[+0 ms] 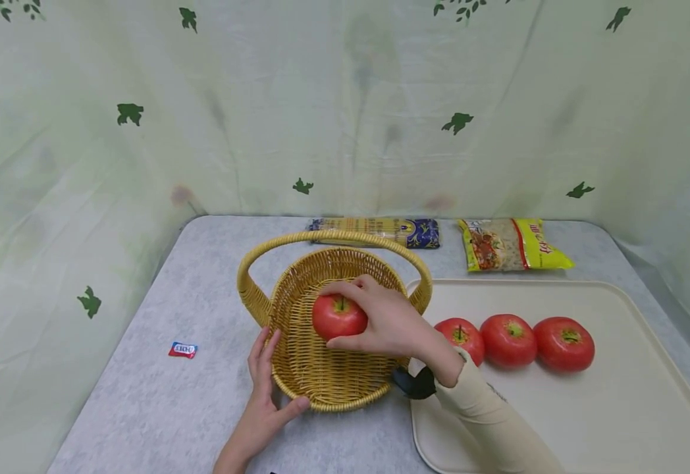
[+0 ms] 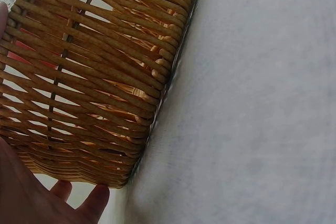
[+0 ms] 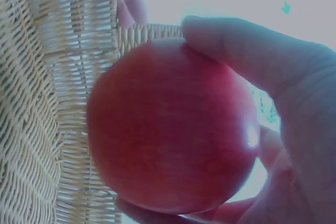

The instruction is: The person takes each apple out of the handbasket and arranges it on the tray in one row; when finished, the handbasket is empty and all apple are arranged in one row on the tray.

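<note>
My right hand (image 1: 389,321) grips a red apple (image 1: 340,321) between thumb and fingers, over the inside of a round wicker basket (image 1: 333,388). In the right wrist view the apple (image 3: 173,129) fills the middle, with woven wall behind it. My left hand (image 1: 262,411) rests against the basket's near left side, its fingers spread along the outside and the thumb at the front rim. The left wrist view shows its fingertips (image 2: 95,200) at the woven wall (image 2: 100,87). The basket's arched handle (image 1: 336,235) stands upright.
Three more red apples (image 1: 507,341) sit in a row on a cream tray (image 1: 629,408) at the right, one partly behind my right wrist. Behind the basket lie a noodle-like packet (image 1: 380,230) and a yellow food bag (image 1: 507,245). A small red-and-blue wrapper (image 1: 183,349) lies at the left.
</note>
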Demonstrator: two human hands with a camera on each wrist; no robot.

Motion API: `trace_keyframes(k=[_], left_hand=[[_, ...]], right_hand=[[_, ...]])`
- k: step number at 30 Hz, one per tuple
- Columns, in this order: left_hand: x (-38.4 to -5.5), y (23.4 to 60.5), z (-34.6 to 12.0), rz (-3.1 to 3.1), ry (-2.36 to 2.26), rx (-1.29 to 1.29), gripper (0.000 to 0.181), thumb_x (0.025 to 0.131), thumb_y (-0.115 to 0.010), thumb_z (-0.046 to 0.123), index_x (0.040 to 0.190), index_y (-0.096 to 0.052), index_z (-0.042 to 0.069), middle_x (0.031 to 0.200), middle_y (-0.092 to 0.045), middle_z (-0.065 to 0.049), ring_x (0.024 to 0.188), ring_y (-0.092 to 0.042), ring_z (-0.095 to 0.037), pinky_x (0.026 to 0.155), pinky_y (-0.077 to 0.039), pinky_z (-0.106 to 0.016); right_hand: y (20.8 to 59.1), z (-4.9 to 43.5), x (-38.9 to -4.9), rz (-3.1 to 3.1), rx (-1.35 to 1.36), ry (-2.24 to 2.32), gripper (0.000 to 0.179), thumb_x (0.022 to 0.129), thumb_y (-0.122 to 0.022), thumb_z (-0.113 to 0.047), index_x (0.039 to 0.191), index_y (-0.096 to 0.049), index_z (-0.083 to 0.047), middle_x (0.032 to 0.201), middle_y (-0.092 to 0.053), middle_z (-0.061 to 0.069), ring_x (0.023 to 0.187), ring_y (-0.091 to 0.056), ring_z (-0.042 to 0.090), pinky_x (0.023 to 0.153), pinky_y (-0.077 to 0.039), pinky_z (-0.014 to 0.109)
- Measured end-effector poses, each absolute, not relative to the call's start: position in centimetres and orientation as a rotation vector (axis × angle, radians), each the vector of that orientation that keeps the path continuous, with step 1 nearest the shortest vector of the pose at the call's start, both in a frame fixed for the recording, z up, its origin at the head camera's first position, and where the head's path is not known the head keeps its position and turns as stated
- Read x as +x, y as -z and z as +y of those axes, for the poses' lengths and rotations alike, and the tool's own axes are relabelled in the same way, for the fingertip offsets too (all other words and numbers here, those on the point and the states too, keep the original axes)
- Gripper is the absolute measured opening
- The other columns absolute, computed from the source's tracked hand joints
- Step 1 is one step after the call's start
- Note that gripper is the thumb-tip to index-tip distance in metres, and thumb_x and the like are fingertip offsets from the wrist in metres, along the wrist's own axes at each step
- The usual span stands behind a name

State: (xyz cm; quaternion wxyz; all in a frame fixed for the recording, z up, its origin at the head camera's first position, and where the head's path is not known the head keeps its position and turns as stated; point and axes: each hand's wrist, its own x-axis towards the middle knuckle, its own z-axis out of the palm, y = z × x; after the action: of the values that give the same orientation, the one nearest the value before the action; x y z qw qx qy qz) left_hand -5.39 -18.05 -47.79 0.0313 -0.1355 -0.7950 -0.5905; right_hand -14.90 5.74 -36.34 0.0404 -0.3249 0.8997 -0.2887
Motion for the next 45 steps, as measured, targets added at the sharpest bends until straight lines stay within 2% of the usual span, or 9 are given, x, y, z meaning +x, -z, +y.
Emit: trace_keyframes(k=[7, 14, 27, 34, 37, 41, 45], left_hand=[[-5.4, 47.8, -18.1, -2.452, 1.823, -0.418, 0.105, 0.076, -0.076, 0.005, 0.154, -0.007, 0.019, 0.153, 0.015, 0.005, 0.139, 0.012, -0.022, 0.096, -0.004, -0.071], [-5.4, 47.9, -18.0, -2.45, 1.825, -0.399, 0.105, 0.076, -0.076, 0.005, 0.153, -0.008, 0.02, 0.153, 0.014, 0.005, 0.139, 0.011, -0.026, 0.095, -0.004, -0.074], [-5.4, 48.1, -18.1, -2.464, 1.802, -0.393, 0.105, 0.076, -0.077, 0.007, 0.153, -0.007, 0.02, 0.153, 0.014, 0.005, 0.138, 0.011, -0.027, 0.094, -0.004, -0.074], [-5.3, 48.1, -18.1, -2.46, 1.806, -0.398, 0.104, 0.076, -0.076, 0.007, 0.153, -0.007, 0.02, 0.153, 0.015, 0.006, 0.138, 0.013, -0.028, 0.092, -0.003, -0.077], [-5.3, 48.0, -18.1, -2.459, 1.81, -0.397, 0.105, 0.076, -0.076, 0.007, 0.153, -0.007, 0.021, 0.153, 0.015, 0.006, 0.138, 0.014, -0.028, 0.091, -0.002, -0.077], [-5.3, 48.0, -18.1, -2.456, 1.813, -0.405, 0.105, 0.076, -0.076, 0.006, 0.153, -0.007, 0.02, 0.153, 0.016, 0.006, 0.138, 0.014, -0.028, 0.091, -0.002, -0.077], [-5.3, 47.9, -18.1, -2.453, 1.815, -0.415, 0.105, 0.077, -0.076, 0.006, 0.153, -0.006, 0.019, 0.153, 0.016, 0.005, 0.138, 0.014, -0.027, 0.092, -0.002, -0.077]], right_hand=[[36.0, 6.9, -13.1, 2.826, -1.037, 1.041, 0.066, 0.076, -0.068, -0.062, 0.135, -0.041, -0.046, 0.12, -0.044, -0.004, 0.089, -0.055, 0.012, 0.073, -0.049, 0.034], [35.8, 8.2, -11.9, 2.818, -1.105, 1.228, 0.065, 0.077, -0.07, -0.058, 0.135, -0.044, -0.042, 0.128, -0.041, -0.005, 0.1, -0.054, 0.011, 0.075, -0.05, 0.034], [36.9, 10.2, -10.2, 2.748, -1.129, 1.588, 0.071, 0.075, -0.08, -0.038, 0.136, -0.046, -0.027, 0.135, -0.042, -0.001, 0.117, -0.045, 0.018, 0.08, -0.05, 0.039], [37.5, 11.2, -9.2, 2.687, -1.169, 1.836, 0.072, 0.07, -0.086, -0.019, 0.131, -0.048, -0.01, 0.136, -0.04, 0.011, 0.119, -0.043, 0.029, 0.081, -0.051, 0.039], [36.9, 11.5, -8.5, 2.715, -1.15, 1.892, 0.071, 0.068, -0.087, -0.015, 0.127, -0.049, -0.004, 0.132, -0.042, 0.016, 0.117, -0.044, 0.029, 0.08, -0.051, 0.036], [35.9, 11.8, -7.6, 2.781, -1.116, 1.946, 0.064, 0.076, -0.081, -0.029, 0.123, -0.05, 0.001, 0.127, -0.046, 0.021, 0.116, -0.045, 0.025, 0.081, -0.05, 0.029], [36.0, 12.5, -7.4, 2.837, -1.09, 2.01, 0.068, 0.081, -0.072, -0.045, 0.121, -0.048, 0.004, 0.125, -0.046, 0.024, 0.115, -0.045, 0.024, 0.084, -0.047, 0.023]])
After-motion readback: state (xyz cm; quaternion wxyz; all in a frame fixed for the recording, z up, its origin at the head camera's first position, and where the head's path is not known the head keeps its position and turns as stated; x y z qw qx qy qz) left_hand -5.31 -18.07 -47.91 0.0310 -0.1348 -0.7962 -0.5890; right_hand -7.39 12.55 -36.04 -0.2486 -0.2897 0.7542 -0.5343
